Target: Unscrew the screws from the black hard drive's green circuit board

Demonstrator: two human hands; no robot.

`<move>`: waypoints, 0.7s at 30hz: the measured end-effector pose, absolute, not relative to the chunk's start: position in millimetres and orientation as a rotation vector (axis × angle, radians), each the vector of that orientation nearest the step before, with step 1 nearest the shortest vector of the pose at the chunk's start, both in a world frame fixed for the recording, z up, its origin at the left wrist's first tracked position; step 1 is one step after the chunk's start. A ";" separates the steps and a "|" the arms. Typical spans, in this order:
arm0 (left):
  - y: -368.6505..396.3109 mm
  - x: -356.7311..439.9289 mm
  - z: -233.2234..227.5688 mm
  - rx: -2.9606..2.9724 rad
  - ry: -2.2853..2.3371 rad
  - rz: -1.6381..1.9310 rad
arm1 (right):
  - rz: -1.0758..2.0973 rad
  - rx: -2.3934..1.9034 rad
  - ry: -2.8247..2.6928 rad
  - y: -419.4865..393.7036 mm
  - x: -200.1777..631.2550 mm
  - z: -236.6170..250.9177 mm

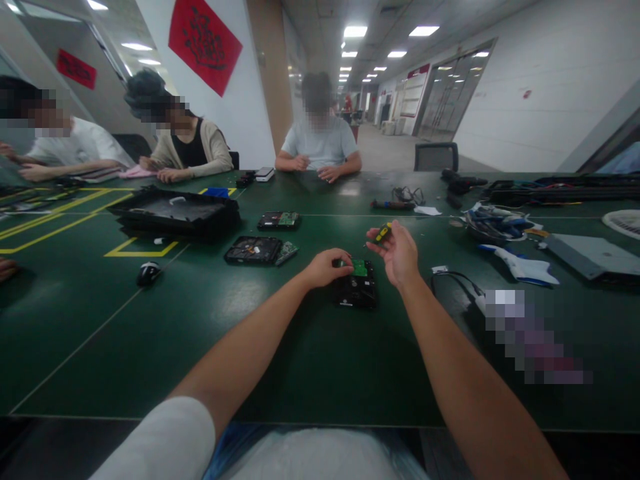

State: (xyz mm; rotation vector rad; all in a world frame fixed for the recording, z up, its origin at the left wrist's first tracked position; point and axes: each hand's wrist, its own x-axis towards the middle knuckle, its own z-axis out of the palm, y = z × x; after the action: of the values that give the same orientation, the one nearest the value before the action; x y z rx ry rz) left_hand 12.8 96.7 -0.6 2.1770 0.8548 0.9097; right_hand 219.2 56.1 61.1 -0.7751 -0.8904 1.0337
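Note:
A black hard drive (356, 293) with a green circuit board (361, 268) at its far end lies on the table in front of me. Curled over its far left corner, my left hand (327, 268) has its fingertips against the board's edge. My right hand (397, 252) is raised just right of the drive, closed around a small yellow-and-black screwdriver (384, 232). The screwdriver's tip is too small to make out. Left of my hands lie a second drive (253, 250) with a loose circuit board (287, 252) beside it, and another drive (279, 220) farther back.
Black trays (177, 212) are stacked at the left, near a computer mouse (149, 273). At the right are a cable (453, 275), a blue-and-white wrapper (523, 265), a grey metal case (595, 257) and a power drill (463, 181). Several people sit across the green table (200, 353).

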 end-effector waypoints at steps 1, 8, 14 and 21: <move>96.8 13.0 -0.8 2.173 0.859 0.913 | 1.046 -0.769 -0.891 55.8 219.5 61.2; 96.6 13.6 -1.0 2.181 0.841 0.915 | 0.977 -0.823 -0.967 51.8 218.3 65.0; 96.1 13.8 -0.4 2.182 0.859 0.914 | 0.985 -0.817 -0.940 53.5 217.6 63.5; 95.1 12.5 0.5 2.180 0.859 0.915 | 1.052 -0.791 -0.929 54.0 220.6 62.7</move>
State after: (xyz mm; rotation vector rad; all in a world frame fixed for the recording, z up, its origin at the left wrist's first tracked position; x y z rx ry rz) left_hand 12.5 95.1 0.5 2.1804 0.8586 0.9150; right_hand 220.6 54.0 62.7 -0.7914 -0.9294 1.0519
